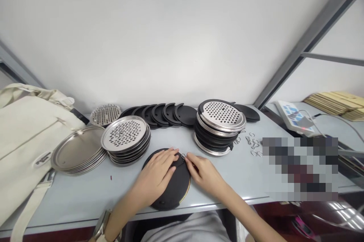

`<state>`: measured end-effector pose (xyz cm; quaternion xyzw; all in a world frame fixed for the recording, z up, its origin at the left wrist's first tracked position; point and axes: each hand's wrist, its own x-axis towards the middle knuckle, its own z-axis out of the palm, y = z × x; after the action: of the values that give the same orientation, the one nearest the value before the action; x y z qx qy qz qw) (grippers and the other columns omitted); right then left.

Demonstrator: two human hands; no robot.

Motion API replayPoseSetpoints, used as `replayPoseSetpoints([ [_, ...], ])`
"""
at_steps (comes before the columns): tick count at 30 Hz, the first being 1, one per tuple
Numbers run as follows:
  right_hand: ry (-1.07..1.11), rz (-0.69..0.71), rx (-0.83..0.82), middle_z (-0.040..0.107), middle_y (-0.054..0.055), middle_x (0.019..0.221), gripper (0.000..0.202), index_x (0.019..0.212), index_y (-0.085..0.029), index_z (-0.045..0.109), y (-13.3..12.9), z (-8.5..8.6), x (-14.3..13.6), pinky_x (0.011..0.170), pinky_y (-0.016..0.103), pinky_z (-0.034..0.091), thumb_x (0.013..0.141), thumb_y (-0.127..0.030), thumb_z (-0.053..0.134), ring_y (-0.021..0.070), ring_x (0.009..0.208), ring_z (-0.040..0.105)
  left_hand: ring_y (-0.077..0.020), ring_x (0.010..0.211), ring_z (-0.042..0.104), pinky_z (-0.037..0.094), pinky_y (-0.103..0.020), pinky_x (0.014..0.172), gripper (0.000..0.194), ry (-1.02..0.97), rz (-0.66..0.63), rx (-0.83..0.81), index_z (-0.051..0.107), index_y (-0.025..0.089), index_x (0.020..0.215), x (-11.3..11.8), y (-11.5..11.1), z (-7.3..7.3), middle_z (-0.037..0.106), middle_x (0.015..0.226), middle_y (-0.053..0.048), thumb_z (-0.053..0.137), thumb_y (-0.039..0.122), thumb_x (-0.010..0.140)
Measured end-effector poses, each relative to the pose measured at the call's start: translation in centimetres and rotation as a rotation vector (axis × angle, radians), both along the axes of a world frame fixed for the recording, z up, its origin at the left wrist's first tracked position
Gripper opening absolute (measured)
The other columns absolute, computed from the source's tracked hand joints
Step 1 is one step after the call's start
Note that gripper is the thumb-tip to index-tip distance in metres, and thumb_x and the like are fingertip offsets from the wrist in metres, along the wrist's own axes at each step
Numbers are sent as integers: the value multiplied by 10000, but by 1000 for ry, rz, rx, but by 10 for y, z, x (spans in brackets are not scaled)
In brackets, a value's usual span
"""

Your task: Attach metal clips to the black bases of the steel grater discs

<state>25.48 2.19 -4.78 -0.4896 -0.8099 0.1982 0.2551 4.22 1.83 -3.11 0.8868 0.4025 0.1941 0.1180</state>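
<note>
Ring pinched at black disc

The disc lies by the table's near edge, left hand flat and open upon it, right hand pinching the ring. Behind stand grater stacks, then overlapping black plates.

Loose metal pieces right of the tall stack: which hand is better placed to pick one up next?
Likely the right hand: it is nearer the metal pieces, though it seems to pinch a small ring. The left hand lies on the black disc, farther away.
</note>
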Motion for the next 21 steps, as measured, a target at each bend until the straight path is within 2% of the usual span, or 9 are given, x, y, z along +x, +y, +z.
replayPoseSetpoints([
  [10, -53, 3, 93, 439, -41, 581, 202, 747, -224, 432, -3, 0, 1, 549, 252, 287, 943, -184, 409, 141, 528, 450, -178, 1370, 385, 358, -380, 1136, 361, -4, -7, -14, 456, 227, 1373, 1, -2, 2, 469, 1462, -29, 377, 247, 1022],
  [17, 145, -42, 69, 417, -50, 587, 257, 703, -229, 385, -6, 3, 2, 522, 227, 308, 960, -231, 399, 117, 513, 407, -197, 1374, 382, 366, -401, 1128, 351, 8, -23, -28, 488, 223, 1347, 1, -2, 5, 465, 1466, -37, 378, 229, 1014],
  [21, 150, -69, 17, 400, -54, 579, 264, 715, -228, 392, -3, 3, 3, 520, 227, 306, 977, -257, 382, 118, 512, 385, -206, 1389, 358, 355, -416, 1131, 348, 22, -44, -37, 489, 222, 1340, 0, -2, 8, 455, 1473, -44, 391, 225, 1006],
])
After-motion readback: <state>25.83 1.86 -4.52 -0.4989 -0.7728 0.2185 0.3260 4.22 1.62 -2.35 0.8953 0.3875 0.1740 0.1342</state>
